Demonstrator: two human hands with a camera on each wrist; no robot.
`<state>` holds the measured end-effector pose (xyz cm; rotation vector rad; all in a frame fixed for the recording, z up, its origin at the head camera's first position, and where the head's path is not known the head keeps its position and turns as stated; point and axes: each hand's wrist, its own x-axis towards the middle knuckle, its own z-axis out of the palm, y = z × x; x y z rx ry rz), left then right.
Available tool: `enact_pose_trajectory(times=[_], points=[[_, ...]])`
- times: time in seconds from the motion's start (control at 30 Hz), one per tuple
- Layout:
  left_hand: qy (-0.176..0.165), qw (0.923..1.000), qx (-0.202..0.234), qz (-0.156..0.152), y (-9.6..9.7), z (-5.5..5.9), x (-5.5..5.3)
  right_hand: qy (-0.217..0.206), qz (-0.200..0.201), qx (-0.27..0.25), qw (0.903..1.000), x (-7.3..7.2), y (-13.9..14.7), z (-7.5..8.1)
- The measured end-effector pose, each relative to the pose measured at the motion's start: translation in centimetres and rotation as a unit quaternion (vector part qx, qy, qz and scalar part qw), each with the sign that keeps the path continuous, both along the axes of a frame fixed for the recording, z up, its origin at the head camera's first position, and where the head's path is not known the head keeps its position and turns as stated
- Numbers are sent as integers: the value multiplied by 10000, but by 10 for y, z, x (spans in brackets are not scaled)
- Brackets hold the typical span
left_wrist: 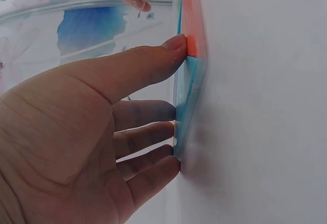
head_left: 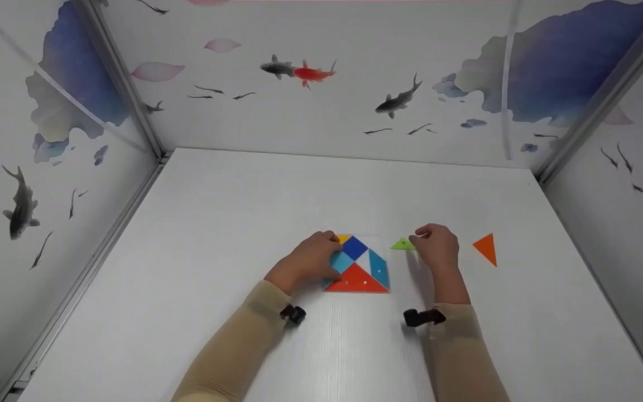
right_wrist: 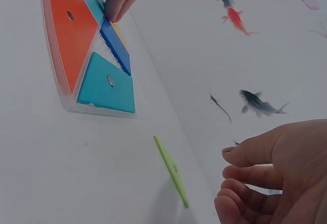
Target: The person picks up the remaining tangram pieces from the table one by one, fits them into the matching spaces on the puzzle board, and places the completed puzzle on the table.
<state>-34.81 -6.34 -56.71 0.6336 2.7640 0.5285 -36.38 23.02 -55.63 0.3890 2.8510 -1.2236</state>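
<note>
Green triangle (head_left: 402, 244), right of tray (right_wrist: 68, 103), best edge-pinched by empty right hand (head_left: 438, 245); tray merely touched by left hand (head_left: 311, 255).

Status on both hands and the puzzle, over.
Left hand resting on puzzle tray. Right hand empty, beside green triangle. Orange triangle loose, farther right. Nothing visibly in the way.

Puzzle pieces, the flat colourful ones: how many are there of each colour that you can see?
Orange pieces: 2
Light blue pieces: 2
Dark blue piece: 1
Yellow piece: 1
Green piece: 1
Total: 7
</note>
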Motion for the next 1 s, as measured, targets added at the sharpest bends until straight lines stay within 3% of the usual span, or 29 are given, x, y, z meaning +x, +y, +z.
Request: enact_pose_trajectory(times=[0.3,0.6,1.0], points=[[70,10000,-11,-38,1,1,-1,-86,14,-10,10000,-4,9,-3],[163,9998,-31,-82,0,-4,-5,35,380,-41,9993,-6,8,-5],[-1,10000,38,63,1,-4,-5,-77,424,37,9991,-8,5,-9]])
